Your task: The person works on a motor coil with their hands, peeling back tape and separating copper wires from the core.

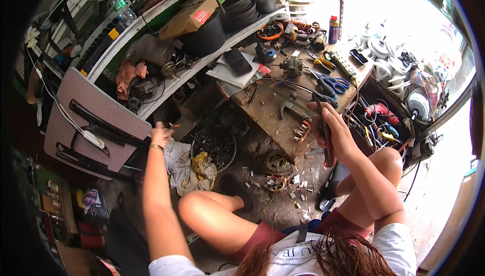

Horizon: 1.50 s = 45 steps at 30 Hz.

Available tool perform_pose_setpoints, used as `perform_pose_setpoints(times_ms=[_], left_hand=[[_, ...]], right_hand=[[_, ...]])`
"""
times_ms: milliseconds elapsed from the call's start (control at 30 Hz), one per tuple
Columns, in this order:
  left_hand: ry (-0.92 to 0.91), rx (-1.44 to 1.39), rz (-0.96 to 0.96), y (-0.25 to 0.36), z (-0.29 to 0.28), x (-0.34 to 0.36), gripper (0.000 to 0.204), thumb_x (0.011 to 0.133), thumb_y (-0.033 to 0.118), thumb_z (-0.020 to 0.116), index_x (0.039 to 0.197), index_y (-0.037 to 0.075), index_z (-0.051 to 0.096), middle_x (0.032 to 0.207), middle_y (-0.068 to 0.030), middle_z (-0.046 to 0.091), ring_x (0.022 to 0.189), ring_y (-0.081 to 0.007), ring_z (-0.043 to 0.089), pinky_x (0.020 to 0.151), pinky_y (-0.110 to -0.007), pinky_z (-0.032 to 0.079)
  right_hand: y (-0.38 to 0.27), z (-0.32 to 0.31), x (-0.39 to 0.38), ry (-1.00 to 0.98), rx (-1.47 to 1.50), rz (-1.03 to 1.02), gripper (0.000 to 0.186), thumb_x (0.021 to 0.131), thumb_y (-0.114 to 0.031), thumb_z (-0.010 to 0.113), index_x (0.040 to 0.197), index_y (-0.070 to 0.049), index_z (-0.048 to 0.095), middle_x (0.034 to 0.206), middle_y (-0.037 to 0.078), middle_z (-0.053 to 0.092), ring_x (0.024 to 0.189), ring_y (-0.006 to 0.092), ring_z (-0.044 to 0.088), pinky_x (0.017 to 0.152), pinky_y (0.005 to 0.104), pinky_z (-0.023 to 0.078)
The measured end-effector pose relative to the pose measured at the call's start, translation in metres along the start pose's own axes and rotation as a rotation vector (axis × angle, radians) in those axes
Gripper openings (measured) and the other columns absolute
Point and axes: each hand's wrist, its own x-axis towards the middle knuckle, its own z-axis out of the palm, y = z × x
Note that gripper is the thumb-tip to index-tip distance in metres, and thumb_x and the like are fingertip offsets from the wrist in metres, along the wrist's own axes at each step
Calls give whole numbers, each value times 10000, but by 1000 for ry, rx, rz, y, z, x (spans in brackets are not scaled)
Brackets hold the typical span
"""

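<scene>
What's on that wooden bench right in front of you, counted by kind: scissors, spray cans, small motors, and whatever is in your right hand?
Scissors: 1, blue-handled
Spray can: 1, red with a yellow cap
Small motor: 1
Pliers in the right hand: 1
Total: 4
The left hand holds nothing I can make out; it reaches toward the shelf.

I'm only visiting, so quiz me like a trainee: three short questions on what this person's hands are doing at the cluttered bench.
1. True or false: the right hand holds a long dark tool.
2. Which hand reaches toward the low shelf?
3. The blue-handled scissors lie: A) on the wooden bench, B) on the floor, C) in the left hand.

Key: 1 true; 2 the left; 3 A.
</scene>
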Motion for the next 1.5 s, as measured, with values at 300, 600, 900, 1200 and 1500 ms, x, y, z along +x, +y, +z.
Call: perform_pose_setpoints(times_ms=[300,600,900,1200,1500], left_hand=[[-89,-547,-478,-33,201,-56,123,771,159,630,829,118,528,675,-33,499,587,-163,493,557,-319,434],[-783,-615,-290,22,367,-213,324,878,-63,454,1192,0,501,1156,-143,591,1143,-282,563,1016,-407,468],[-977,-513,-307,21,418,-267,646,755,-124,369,1343,144,359,1335,-72,452,1202,-235,496,1031,-431,420],[-776,-15,179,4,435,-265,114,905,107,632,920,45,538,788,9,601,710,-58,579,576,-224,506],[-605,310,557,4,428,-268,92,869,43,665,869,-11,591,696,8,632,621,-24,535,570,-206,438]], right_hand=[[17,-11,9,89,-141,67,405,1016,-336,350,1299,-60,439,633,2,437,493,71,353,453,220,289],[8,8,1,41,-233,225,357,955,-196,501,1294,-95,450,740,-24,429,647,61,388,560,219,349],[18,-1,-3,-67,-425,-98,252,893,-91,642,1100,41,587,944,44,649,857,68,569,760,253,485],[5,-11,-5,130,-1021,-409,202,778,-73,661,948,-19,566,786,168,607,730,342,602,633,397,473],[16,-7,-6,50,-1157,-413,159,766,-119,611,857,-21,525,697,188,560,694,412,565,597,461,449]])
